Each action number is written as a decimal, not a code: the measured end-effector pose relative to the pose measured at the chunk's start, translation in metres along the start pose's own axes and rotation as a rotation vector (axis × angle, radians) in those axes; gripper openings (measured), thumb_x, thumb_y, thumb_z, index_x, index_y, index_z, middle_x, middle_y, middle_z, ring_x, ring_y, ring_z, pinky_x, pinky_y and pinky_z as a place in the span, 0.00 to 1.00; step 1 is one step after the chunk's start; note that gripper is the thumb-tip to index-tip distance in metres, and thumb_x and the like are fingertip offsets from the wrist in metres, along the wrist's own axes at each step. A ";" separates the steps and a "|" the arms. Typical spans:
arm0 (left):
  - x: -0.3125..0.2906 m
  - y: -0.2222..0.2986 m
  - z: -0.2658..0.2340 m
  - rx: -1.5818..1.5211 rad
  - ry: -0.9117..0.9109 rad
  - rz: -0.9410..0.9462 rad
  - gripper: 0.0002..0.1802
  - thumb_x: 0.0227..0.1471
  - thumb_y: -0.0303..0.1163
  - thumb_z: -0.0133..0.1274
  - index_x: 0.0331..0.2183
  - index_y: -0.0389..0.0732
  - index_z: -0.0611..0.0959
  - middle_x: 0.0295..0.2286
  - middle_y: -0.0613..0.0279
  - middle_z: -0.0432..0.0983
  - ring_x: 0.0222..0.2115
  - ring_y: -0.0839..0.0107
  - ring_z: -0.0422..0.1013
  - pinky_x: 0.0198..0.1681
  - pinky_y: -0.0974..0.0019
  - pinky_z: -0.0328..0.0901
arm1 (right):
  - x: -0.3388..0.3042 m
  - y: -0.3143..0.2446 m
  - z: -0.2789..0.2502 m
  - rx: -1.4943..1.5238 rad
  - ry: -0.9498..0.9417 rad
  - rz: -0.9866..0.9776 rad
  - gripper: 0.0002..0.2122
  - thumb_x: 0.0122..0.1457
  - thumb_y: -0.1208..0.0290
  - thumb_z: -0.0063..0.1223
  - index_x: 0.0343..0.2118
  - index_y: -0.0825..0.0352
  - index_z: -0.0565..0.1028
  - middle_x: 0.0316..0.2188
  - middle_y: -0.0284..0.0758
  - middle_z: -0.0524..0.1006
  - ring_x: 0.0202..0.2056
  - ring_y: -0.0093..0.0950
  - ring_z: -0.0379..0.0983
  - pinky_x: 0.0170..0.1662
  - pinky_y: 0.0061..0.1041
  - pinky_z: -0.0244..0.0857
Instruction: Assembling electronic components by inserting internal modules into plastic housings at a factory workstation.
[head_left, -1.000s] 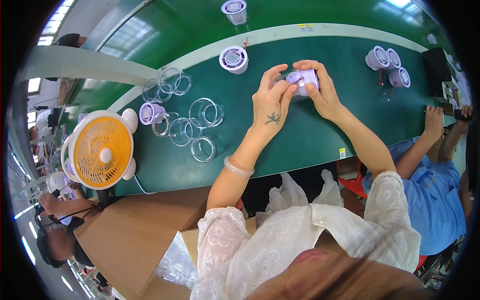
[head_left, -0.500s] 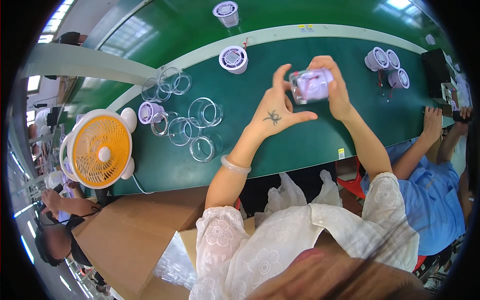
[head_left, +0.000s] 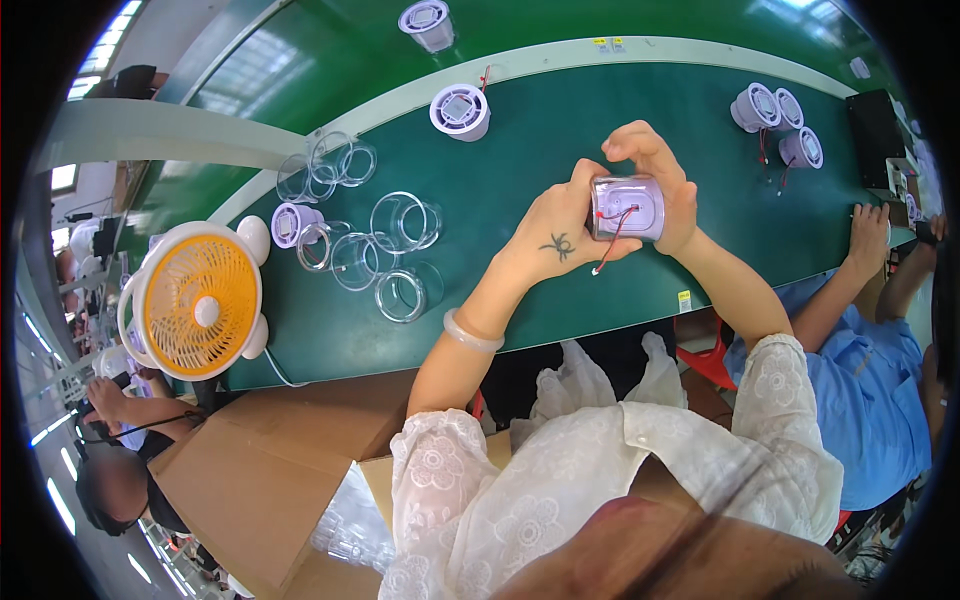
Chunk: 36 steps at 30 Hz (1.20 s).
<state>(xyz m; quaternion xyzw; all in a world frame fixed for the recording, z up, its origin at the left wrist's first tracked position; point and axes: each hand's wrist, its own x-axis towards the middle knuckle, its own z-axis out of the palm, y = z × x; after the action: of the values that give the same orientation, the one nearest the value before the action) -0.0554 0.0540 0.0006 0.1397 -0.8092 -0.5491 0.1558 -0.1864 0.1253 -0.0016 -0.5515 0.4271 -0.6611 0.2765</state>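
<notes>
The lilac housing (head_left: 648,212), with a clear shell (head_left: 597,212) around it, is between our two hands, above the green surface (head_left: 540,290). Below the surface's left part we have an open cardboard box (head_left: 280,460) with clear plastic pieces (head_left: 355,530) in it. An orange-and-white fan (head_left: 200,300) is at the left end. Our left hand (head_left: 560,225) closes on the shell's left end, its thumb along the lower edge; our right hand (head_left: 675,205) wraps the right end, one finger raised and bent above. Right of the fan we see several clear cylinders (head_left: 428,224) and a lilac cup (head_left: 297,225). A red wire (head_left: 617,247) trails from the housing, ending in a small white connector (head_left: 596,271).
</notes>
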 end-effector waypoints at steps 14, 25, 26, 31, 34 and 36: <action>-0.003 0.002 0.005 -0.147 0.055 0.066 0.34 0.29 0.41 0.63 0.33 0.34 0.63 0.22 0.51 0.71 0.23 0.59 0.72 0.27 0.68 0.65 | 0.004 -0.013 0.007 0.032 -0.034 -0.090 0.33 0.52 0.41 0.26 0.41 0.74 0.62 0.40 0.47 0.66 0.42 0.33 0.65 0.45 0.29 0.59; -0.002 0.001 -0.008 -0.196 0.122 0.006 0.38 0.30 0.43 0.63 0.40 0.36 0.61 0.29 0.53 0.71 0.29 0.66 0.71 0.32 0.69 0.65 | 0.016 0.002 -0.003 -0.251 -0.013 -0.358 0.31 0.50 0.44 0.35 0.46 0.71 0.60 0.46 0.48 0.61 0.48 0.41 0.58 0.48 0.34 0.53; -0.002 0.001 -0.007 -0.191 0.128 0.007 0.38 0.30 0.43 0.63 0.40 0.36 0.61 0.29 0.53 0.71 0.29 0.66 0.71 0.32 0.69 0.65 | 0.019 -0.003 -0.008 -0.246 -0.071 -0.357 0.31 0.49 0.46 0.39 0.46 0.71 0.60 0.46 0.47 0.61 0.48 0.41 0.58 0.48 0.35 0.53; 0.000 0.002 -0.003 -0.494 0.307 0.065 0.44 0.28 0.40 0.65 0.44 0.37 0.57 0.33 0.54 0.68 0.33 0.69 0.69 0.35 0.70 0.65 | 0.013 -0.004 -0.020 -0.421 -0.271 -0.290 0.30 0.36 0.82 0.58 0.47 0.65 0.62 0.47 0.41 0.60 0.47 0.33 0.60 0.47 0.28 0.58; -0.002 0.004 -0.010 -0.401 0.346 0.031 0.46 0.29 0.42 0.63 0.45 0.38 0.54 0.26 0.61 0.68 0.23 0.76 0.66 0.25 0.74 0.62 | 0.012 -0.015 -0.016 -0.303 -0.107 -0.066 0.31 0.36 0.81 0.59 0.48 0.65 0.61 0.45 0.38 0.61 0.45 0.31 0.62 0.46 0.26 0.59; -0.005 0.006 -0.014 -0.112 0.534 0.021 0.37 0.31 0.43 0.61 0.41 0.39 0.62 0.17 0.66 0.64 0.13 0.77 0.58 0.15 0.74 0.54 | 0.011 -0.010 -0.015 0.030 0.009 0.162 0.29 0.43 0.70 0.56 0.50 0.65 0.57 0.42 0.37 0.63 0.42 0.29 0.64 0.45 0.24 0.60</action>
<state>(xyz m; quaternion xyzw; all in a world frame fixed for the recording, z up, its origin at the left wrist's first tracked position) -0.0455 0.0461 0.0107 0.2621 -0.7094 -0.5349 0.3768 -0.2026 0.1245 0.0122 -0.5080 0.4614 -0.6454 0.3353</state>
